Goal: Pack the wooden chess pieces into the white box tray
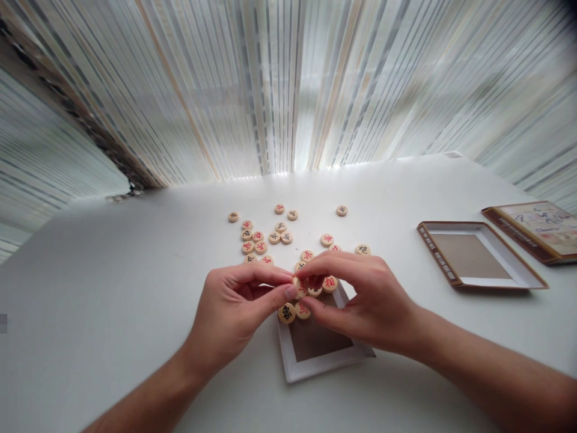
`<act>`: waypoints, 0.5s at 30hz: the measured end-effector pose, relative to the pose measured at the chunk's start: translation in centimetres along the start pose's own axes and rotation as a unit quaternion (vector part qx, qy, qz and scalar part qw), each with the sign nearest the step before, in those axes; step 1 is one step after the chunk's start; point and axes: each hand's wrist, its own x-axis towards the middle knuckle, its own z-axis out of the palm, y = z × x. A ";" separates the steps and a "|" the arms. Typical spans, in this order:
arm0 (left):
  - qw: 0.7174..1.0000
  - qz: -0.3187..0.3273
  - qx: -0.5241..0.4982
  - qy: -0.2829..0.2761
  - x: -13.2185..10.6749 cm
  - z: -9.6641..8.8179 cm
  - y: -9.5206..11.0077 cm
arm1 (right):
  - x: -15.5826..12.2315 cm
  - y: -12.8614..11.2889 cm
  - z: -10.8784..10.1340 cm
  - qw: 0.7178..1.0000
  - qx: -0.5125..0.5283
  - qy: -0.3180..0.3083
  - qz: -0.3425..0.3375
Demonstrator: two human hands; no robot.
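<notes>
Between my left hand [246,300] and my right hand [360,294] is a round xiangqi piece [302,287] with a red character. My left thumb and index finger pinch its left edge; my right fingertips close on it from the other side, partly hiding it. It is over the upper left part of a shallow open box [329,367] with white walls and a brown floor. A black-marked piece [286,313] and a red-marked piece [303,310] sit just below the fingers. Another red-marked piece [330,283] lies by my right fingers.
Several loose pieces [260,247] in red and black are scattered beyond my hands, one piece [341,210] farther back. At the right lie another shallow open box part [500,282] and a printed box lid [541,225]. A striped curtain [279,90] hangs along the white table's [135,288] far edge.
</notes>
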 end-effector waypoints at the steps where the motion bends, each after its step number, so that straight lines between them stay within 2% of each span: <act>1: 1.000 0.011 0.026 0.010 0.0 -0.1 0.0 | 0.0 0.1 -0.2 1.000 -0.005 -0.020 -0.002; 5: 0.992 0.041 0.105 0.064 0.2 -0.5 -0.3 | 0.2 0.3 -1.2 0.992 -0.039 -0.122 -0.015; 9: 0.990 0.034 0.121 0.070 0.3 -0.5 -0.6 | 0.3 0.3 -1.5 0.974 -0.075 -0.212 -0.016; 15: 0.986 0.047 0.147 0.061 0.1 -0.3 -0.6 | -0.1 0.4 -1.1 0.965 -0.104 -0.242 -0.014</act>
